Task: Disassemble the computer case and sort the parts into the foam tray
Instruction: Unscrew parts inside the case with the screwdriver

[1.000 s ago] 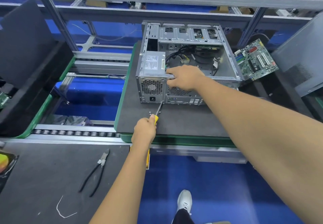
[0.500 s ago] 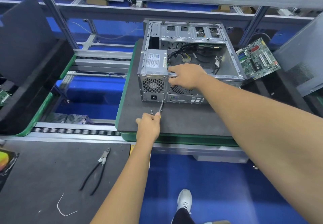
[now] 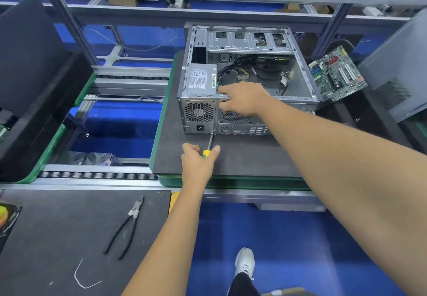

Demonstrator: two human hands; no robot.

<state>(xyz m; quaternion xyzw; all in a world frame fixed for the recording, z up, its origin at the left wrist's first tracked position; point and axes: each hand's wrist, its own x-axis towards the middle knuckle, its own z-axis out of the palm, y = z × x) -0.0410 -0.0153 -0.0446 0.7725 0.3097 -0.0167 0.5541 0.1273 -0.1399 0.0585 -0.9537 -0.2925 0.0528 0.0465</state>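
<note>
Since a second ago the left hand has been shifted up toward the case, and the screwdriver tip has been brought from just short of the rear panel onto its bottom edge. The right hand has stayed clamped on the top rear rail.

Key relation: the screw point lies directly ahead of and above the left hand, at the seam between the PSU grille and the I/O panel, low on the rear face. The driver's long axis runs near-vertical in view, from fist to case, roughly square to the panel. The left hand is the nearer one to that point; the right is higher up, fingers hooked over the rail, thumb on the rear face, bracing the case.

Left hand is wrapped round the yellow-green handle. Right hand is gripping the case edge.

The case sits upright-open on a grey foam tray on the conveyor, side panel off, cables loose inside. A motherboard lies just beside its right wall. Pliers rest on the near bench, well apart.

Writing: a PSU label is present, text too small to be read. No brand is legible anywhere.

Judged step: a rear PSU screw is being undone.
</note>
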